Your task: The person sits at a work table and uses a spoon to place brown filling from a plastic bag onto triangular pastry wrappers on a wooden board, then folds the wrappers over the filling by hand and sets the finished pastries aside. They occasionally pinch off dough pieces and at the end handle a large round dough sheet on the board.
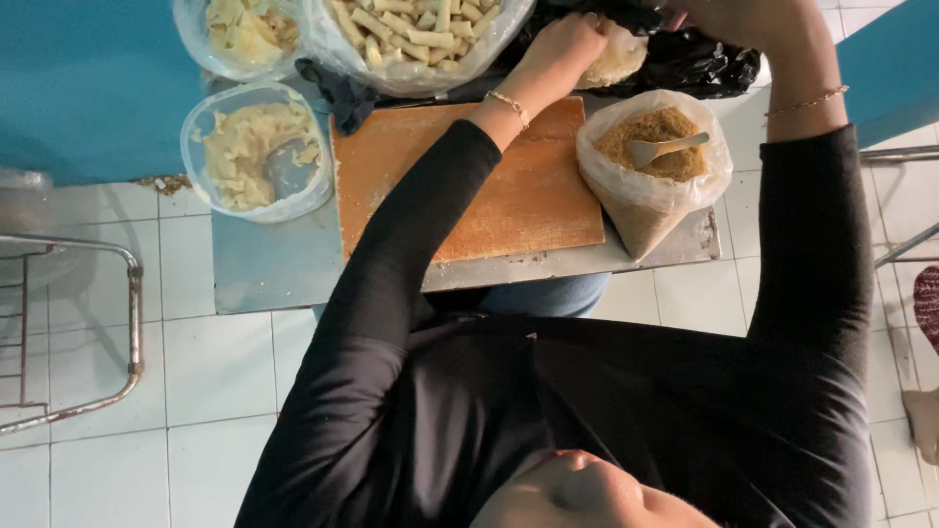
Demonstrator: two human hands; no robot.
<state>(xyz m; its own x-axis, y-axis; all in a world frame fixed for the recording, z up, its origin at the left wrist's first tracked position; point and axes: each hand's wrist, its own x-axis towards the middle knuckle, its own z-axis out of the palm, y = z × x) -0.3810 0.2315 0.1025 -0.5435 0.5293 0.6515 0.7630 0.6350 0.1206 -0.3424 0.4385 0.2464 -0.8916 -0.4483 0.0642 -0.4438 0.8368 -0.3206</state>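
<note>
My left hand (565,47) reaches over a wooden board (518,200), and its fingers are closed on the edge of a pale round stack of thin sheets (618,57). The stack lies on a black plastic bag (699,61). My right hand (748,18) is over the same black bag at the top edge of the view; its fingers are cut off or hidden. Both arms wear black sleeves, with a thin bracelet on each wrist.
A clear bag of brown crumbs (653,186) holding a wooden spoon (665,149) stands right of the board. A plastic tub of pale filling (256,149) sits at the left, and bags of pale rolled sticks (416,31) at the back. A small metal table (274,269) stands on a tiled floor, with a metal frame (117,313) to its left.
</note>
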